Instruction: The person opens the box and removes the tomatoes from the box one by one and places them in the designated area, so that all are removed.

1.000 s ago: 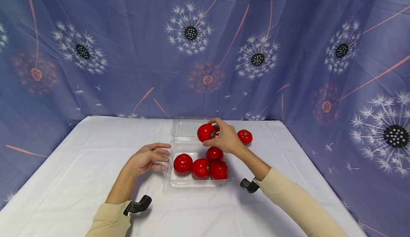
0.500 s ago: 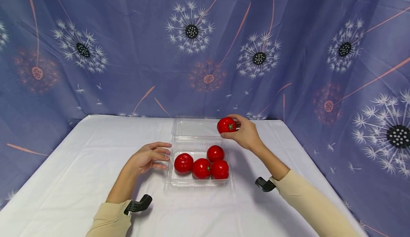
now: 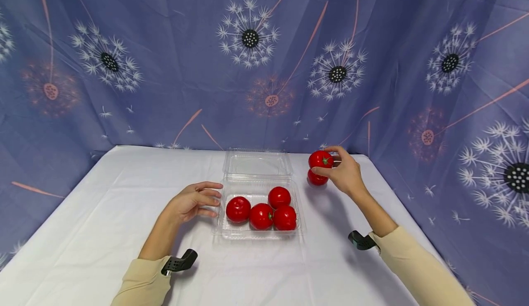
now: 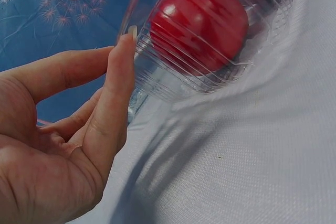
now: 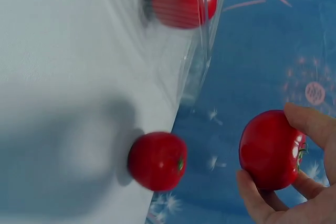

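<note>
My right hand [image 3: 344, 172] grips a red tomato [image 5: 270, 149] with a green stem, held above the table. Below it in the head view, partly hidden, another tomato [image 3: 317, 178] lies on the cloth; the right wrist view shows a gap between the two. Several tomatoes [image 3: 261, 217] sit in the clear plastic clamshell box [image 3: 244, 235], whose lid [image 3: 258, 164] is folded back behind it. At the box's left wall is my left hand [image 3: 197, 201], fingers extended, with fingertips [image 4: 124, 51] at the plastic side.
A white cloth covers the table [image 3: 103, 214]. Behind and to the sides hangs a blue curtain [image 3: 173, 67] with a dandelion print. A black wrist camera [image 3: 180, 262] is strapped to the left sleeve, another camera [image 3: 361, 240] to the right one.
My right hand has carried the tomato rightward from over the box to above the tomato lying on the cloth. My left hand stays at the box's left side.
</note>
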The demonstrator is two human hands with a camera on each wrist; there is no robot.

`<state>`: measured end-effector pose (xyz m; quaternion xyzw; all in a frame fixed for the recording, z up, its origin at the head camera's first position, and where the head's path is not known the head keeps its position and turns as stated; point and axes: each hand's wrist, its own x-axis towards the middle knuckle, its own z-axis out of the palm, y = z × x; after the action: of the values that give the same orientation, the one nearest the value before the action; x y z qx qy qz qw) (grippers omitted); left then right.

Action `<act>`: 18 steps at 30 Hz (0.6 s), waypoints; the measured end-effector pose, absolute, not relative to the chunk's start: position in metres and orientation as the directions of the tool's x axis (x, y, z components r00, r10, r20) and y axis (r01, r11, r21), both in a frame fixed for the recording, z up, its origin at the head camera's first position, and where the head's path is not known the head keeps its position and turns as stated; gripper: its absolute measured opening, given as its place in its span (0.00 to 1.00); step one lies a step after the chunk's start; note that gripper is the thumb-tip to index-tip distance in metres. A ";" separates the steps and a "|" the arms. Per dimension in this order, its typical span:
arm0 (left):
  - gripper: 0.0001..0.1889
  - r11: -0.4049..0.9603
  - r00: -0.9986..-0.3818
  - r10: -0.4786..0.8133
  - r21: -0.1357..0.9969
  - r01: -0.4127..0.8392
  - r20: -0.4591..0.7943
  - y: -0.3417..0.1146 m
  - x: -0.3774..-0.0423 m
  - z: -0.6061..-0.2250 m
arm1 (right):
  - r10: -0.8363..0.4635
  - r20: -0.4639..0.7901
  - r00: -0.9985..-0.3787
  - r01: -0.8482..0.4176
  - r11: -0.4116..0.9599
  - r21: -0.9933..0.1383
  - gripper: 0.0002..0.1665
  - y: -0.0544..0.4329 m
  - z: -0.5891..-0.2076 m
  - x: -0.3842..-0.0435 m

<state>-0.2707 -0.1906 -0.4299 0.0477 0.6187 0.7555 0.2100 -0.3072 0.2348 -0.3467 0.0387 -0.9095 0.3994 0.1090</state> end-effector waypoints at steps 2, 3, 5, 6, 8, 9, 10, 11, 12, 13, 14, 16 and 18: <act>0.34 -0.145 -0.908 0.375 0.955 -0.257 -0.187 -0.191 -0.270 -0.429 | 0.038 0.236 -0.971 -0.148 0.680 -0.718 0.41 0.242 -0.349 -0.308; 0.34 -0.145 -0.908 0.376 0.955 -0.257 -0.188 -0.191 -0.270 -0.429 | 0.051 0.238 -0.970 -0.141 0.680 -0.720 0.41 0.245 -0.351 -0.308; 0.34 -0.144 -0.907 0.377 0.955 -0.258 -0.189 -0.191 -0.270 -0.429 | 0.075 0.245 -0.967 -0.129 0.682 -0.720 0.41 0.253 -0.355 -0.309; 0.34 -0.144 -0.907 0.377 0.955 -0.259 -0.189 -0.190 -0.270 -0.429 | 0.087 0.248 -0.965 -0.125 0.681 -0.722 0.41 0.256 -0.357 -0.309; 0.34 -0.143 -0.907 0.377 0.955 -0.259 -0.189 -0.190 -0.270 -0.429 | 0.108 0.257 -0.960 -0.116 0.681 -0.723 0.41 0.262 -0.361 -0.310; 0.34 -0.143 -0.907 0.376 0.955 -0.259 -0.189 -0.191 -0.271 -0.429 | 0.120 0.259 -0.958 -0.110 0.682 -0.723 0.42 0.266 -0.363 -0.311; 0.34 -0.144 -0.907 0.375 0.955 -0.258 -0.189 -0.191 -0.271 -0.429 | 0.131 0.263 -0.956 -0.105 0.683 -0.723 0.42 0.268 -0.365 -0.311; 0.34 -0.144 -0.908 0.375 0.955 -0.258 -0.189 -0.191 -0.271 -0.429 | 0.143 0.265 -0.954 -0.098 0.683 -0.724 0.42 0.271 -0.368 -0.312; 0.34 -0.144 -0.908 0.374 0.955 -0.258 -0.189 -0.191 -0.271 -0.430 | 0.156 0.266 -0.951 -0.092 0.682 -0.725 0.43 0.273 -0.370 -0.313; 0.34 -0.144 -0.908 0.374 0.955 -0.258 -0.189 -0.191 -0.271 -0.429 | 0.168 0.268 -0.949 -0.084 0.682 -0.726 0.43 0.275 -0.372 -0.314; 0.34 -0.144 -0.908 0.374 0.956 -0.257 -0.188 -0.191 -0.270 -0.429 | 0.181 0.269 -0.946 -0.076 0.683 -0.727 0.43 0.277 -0.374 -0.315; 0.34 -0.144 -0.908 0.376 0.956 -0.256 -0.187 -0.191 -0.270 -0.429 | 0.207 0.280 -0.937 -0.067 0.682 -0.728 0.42 0.281 -0.378 -0.318; 0.34 -0.144 -0.908 0.376 0.956 -0.256 -0.186 -0.191 -0.270 -0.429 | 0.232 0.301 -0.925 -0.069 0.677 -0.733 0.41 0.284 -0.384 -0.320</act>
<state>-0.2702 -0.1908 -0.4291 0.0487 0.6197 0.7548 0.2093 -0.3204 0.2837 -0.3837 -0.0453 -0.8961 0.3995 0.1881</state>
